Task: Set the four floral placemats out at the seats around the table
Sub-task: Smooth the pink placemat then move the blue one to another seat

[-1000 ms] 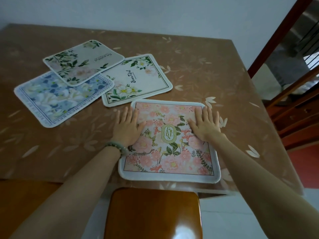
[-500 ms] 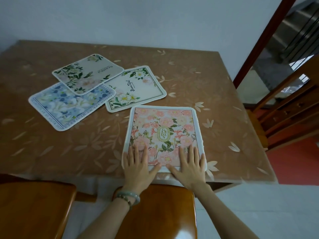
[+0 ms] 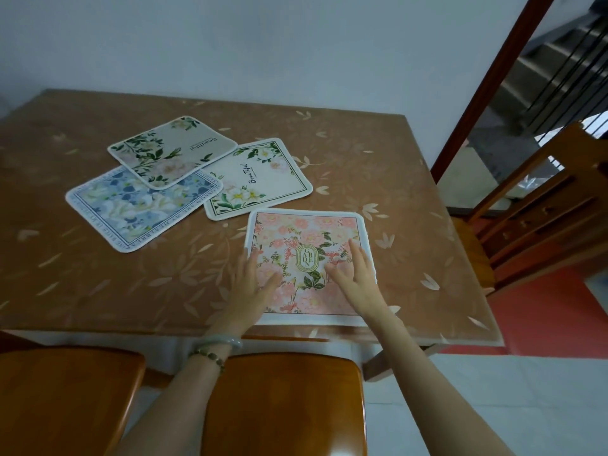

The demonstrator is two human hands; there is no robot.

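Head cam view, so we're looking down at a brown table, and we count clock directions with 6 o'clock at our own edge. The pink mat lies flat at about 5 o'clock on the table, its near edge almost at the table's edge and right above a wooden chair.

Both of our hands are on it, palms down, with the fingers straight and spread, so we're not gripping anything. Our left hand lies across the mat's 8 o'clock edge, thumb on the print, with bracelets on that wrist. Our right hand sits on the mat's 4 o'clock part.

The other three mats are bunched together at 10 to 11 o'clock from the pink one. The white mat is just beside its far left corner. The blue mat is further out toward 9 o'clock. The beige mat is farthest out, lying over the blue one's far end and touching the white one.

A second chair is at 7 o'clock and a third is off the 3 o'clock side.
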